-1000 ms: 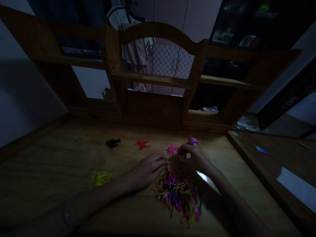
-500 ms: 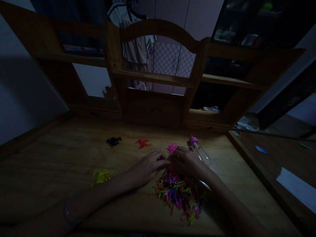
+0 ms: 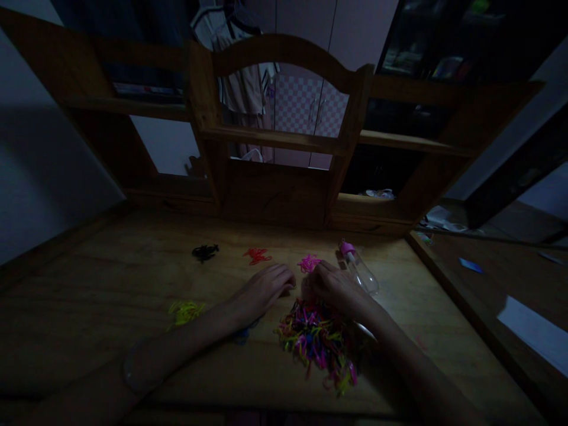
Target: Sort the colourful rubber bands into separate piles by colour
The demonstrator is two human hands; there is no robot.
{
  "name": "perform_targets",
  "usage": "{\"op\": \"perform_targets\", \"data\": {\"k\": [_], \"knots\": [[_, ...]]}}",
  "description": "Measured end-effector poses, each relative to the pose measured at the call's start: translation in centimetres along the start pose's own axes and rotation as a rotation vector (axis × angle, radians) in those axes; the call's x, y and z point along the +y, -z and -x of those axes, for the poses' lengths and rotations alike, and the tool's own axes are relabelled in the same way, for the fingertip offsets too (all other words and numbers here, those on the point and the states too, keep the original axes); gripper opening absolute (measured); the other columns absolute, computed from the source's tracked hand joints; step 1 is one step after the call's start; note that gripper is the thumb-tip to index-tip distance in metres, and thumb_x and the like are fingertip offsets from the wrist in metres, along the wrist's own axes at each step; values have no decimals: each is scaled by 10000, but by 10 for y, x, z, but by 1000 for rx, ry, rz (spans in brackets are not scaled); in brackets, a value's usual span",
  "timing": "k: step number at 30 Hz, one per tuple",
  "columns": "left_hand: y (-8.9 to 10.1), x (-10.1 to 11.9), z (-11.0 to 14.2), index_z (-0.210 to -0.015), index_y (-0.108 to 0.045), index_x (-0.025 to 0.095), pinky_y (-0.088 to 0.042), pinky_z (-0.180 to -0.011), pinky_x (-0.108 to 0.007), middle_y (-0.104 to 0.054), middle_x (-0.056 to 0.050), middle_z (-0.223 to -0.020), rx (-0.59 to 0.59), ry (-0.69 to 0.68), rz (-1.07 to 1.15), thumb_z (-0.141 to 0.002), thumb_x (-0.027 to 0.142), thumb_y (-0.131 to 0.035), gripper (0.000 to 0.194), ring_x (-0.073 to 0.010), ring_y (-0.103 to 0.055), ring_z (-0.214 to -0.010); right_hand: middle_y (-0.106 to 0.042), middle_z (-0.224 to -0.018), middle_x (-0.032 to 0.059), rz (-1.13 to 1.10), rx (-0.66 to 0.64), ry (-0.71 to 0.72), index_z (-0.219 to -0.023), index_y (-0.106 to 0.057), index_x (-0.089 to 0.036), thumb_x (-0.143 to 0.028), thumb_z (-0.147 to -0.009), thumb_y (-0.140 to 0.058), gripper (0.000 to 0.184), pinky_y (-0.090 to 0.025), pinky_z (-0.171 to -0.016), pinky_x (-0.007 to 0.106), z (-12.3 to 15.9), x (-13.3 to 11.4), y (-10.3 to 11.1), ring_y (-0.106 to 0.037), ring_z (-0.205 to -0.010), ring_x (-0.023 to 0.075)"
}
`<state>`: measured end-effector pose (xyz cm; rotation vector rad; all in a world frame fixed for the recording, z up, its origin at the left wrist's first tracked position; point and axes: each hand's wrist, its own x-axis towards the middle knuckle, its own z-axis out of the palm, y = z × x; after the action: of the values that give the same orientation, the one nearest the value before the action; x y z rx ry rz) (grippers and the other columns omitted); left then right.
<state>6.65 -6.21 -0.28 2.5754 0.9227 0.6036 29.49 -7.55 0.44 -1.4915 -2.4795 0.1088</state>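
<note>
A mixed heap of coloured rubber bands [image 3: 317, 340] lies on the wooden desk [image 3: 110, 284] in front of me. My left hand [image 3: 266, 287] rests palm down just left of the heap's far edge, fingers curled loosely. My right hand [image 3: 331, 284] sits at the heap's far side, fingers pinched together close to a small pink pile [image 3: 309, 262]; what it pinches is too dark to make out. Small sorted piles lie apart: red [image 3: 257, 255], black [image 3: 205, 252] and yellow [image 3: 185, 310].
A clear bottle with a pink cap [image 3: 359, 269] lies right of my right hand. A wooden hutch with shelves [image 3: 279, 139] stands along the desk's back. A lower side surface at the right holds white paper [image 3: 532, 334]. The room is very dim.
My right hand has come down from a raised pinch to the desk by the pink pile. My left hand has drawn back slightly to the left. The bottle now shows fully.
</note>
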Motion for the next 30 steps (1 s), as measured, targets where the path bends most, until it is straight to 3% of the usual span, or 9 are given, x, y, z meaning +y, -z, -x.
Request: {"op": "perform_targets", "data": {"k": [6, 9, 15, 22, 27, 30], "knots": [[5, 8, 1, -1197, -538, 196, -459, -892, -313, -633, -62, -1083, 54, 74, 180, -977, 200, -439, 241, -185, -584, -1006, -594, -889, 18, -222, 5, 32, -874, -551, -172, -165, -905, -589, 49, -385, -667, 236, 3, 8, 6, -564, -747, 134], [3, 8, 2, -1282, -522, 232, -480, -878, -314, -649, -54, -1073, 74, 105, 255, -975, 203, -438, 320, -182, -608, -975, -592, -856, 5, -387, 8, 38, -882, -563, -176, -155, -879, -616, 57, -393, -646, 228, 4, 10, 12, -554, -733, 131], [0, 9, 5, -1287, -548, 279, -519, -836, -292, -676, -23, -1045, 91, 132, 462, -930, 197, -513, 367, -173, -640, -946, -598, -841, 5, -754, -52, 82, -907, -574, -175, -225, -934, -565, 58, -435, -657, 223, 5, -7, 19, -560, -737, 131], [3, 11, 5, -1280, -572, 277, -538, -851, -297, -684, -28, -1079, 77, 185, 583, -893, 169, -559, 402, -169, -650, -982, -594, -843, 11, -738, -10, 74, -898, -575, -180, -204, -917, -589, 33, -434, -680, 237, 5, -14, 15, -546, -750, 135], [5, 11, 6, -1209, -620, 265, -521, -866, -295, -707, -14, -1041, 123, 152, 521, -898, 205, -590, 319, -167, -663, -953, -596, -837, 5, -795, -7, 62, -888, -584, -175, -207, -916, -588, 42, -428, -661, 229, 5, -14, 16, -538, -728, 124], [7, 13, 7, -1147, -653, 246, -493, -885, -286, -699, -23, -1062, 145, 36, 414, -919, 209, -569, 246, -164, -651, -966, -594, -805, -3, -874, 1, 12, -908, -607, -167, -252, -912, -606, 86, -415, -623, 216, 4, -16, 12, -531, -702, 117]]}}
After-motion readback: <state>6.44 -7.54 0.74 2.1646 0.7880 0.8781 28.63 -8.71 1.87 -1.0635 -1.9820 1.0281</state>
